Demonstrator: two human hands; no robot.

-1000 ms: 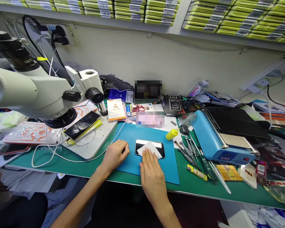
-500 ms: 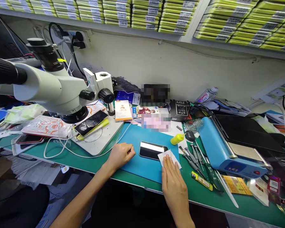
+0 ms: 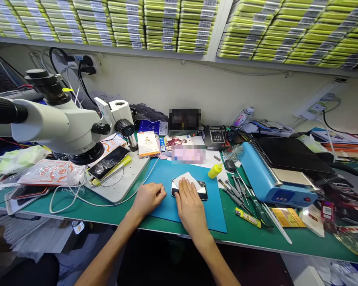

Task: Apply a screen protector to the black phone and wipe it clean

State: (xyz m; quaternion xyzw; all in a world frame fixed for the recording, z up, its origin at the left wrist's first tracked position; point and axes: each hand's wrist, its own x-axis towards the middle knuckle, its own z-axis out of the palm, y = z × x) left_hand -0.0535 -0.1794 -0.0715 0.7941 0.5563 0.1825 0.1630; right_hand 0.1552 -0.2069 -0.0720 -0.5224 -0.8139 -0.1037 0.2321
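A smartphone [image 3: 203,194] lies face up on a blue mat [image 3: 214,214]. My right hand [image 3: 190,203] is stretched out flat over it, its fingers pressing a thin white wipe [image 3: 187,176] onto the screen. Wipe and fingers cover much of the phone; its right end and left edge still show. My left hand [image 3: 148,198] is closed in a fist at the mat's left edge, with nothing seen in it. Beyond the phone, to the right, stands a small yellow bottle [image 3: 215,171].
At the left, a microscope [image 3: 59,127] overhangs its base with a dark phone [image 3: 109,162] on it. Screwdrivers [image 3: 237,190] and a yellow-cased cutter [image 3: 248,217] lie right of the mat, near a blue heating plate [image 3: 259,174]. A white cable [image 3: 107,194] crosses the table.
My right hand has slid the wipe leftward from the phone's right end to the middle of its screen. My left hand stays closed beside it. The camera view has shifted slightly.
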